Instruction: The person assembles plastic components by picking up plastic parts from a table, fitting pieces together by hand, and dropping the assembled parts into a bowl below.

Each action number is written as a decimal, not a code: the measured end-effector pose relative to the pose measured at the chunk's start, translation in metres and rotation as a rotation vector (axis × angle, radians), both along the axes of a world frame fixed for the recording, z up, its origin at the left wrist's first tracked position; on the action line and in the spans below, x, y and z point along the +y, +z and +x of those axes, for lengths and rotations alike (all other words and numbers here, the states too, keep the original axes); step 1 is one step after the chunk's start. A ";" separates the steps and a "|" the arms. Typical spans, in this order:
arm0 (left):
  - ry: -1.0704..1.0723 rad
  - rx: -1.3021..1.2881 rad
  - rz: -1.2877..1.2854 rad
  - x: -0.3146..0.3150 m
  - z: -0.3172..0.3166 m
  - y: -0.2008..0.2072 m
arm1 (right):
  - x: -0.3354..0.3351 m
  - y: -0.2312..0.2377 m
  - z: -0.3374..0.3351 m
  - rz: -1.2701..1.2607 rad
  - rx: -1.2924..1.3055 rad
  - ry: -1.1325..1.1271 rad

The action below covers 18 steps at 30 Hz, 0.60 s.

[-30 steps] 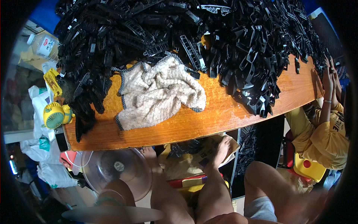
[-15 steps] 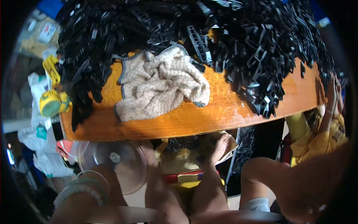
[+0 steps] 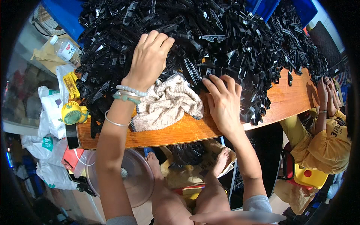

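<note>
A broad heap of small black plastic parts [image 3: 176, 22] covers most of the wooden table. My left hand [image 3: 149, 58] is over the heap beyond a cloth, back upward, fingers curled down; their tips and anything in them are hidden. Nearer the table's front edge, my right hand [image 3: 225, 103] is at the edge of the heap, fingers apart and slightly bent, with nothing visible in them. A crumpled beige cloth [image 3: 167, 107] with dark edging lies between the two hands. Just left of the right fingertips rests a ladder-like black part [image 3: 192, 70].
A yellow hand fan [image 3: 74, 113], a phone [image 3: 72, 137] and a plastic bottle [image 3: 65, 48] are at the left. Under the table edge stands a clear round basin [image 3: 131, 183]. Blue bins [image 3: 262, 8] stand behind the heap. A person in yellow [image 3: 315, 144] sits at the right.
Both my hands have come up from below the table's edge to the black parts. The view has shifted, showing more of the far bins and the person at the right.
</note>
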<state>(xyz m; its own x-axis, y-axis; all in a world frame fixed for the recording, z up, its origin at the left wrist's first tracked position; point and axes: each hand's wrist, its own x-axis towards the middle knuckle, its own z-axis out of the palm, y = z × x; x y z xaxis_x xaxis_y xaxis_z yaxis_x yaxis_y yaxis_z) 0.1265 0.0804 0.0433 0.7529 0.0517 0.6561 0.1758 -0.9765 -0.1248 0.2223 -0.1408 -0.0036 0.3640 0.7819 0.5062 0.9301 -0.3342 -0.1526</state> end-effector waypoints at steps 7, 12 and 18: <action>-0.222 0.209 -0.116 -0.115 -0.081 -0.022 | -0.020 -0.007 0.002 0.104 0.029 0.006; -0.290 0.392 -0.117 -0.130 -0.109 -0.044 | -0.004 -0.009 -0.005 0.084 0.003 -0.041; -0.212 0.268 -0.343 -0.127 -0.121 -0.053 | -0.020 -0.009 -0.018 -0.007 -0.023 -0.099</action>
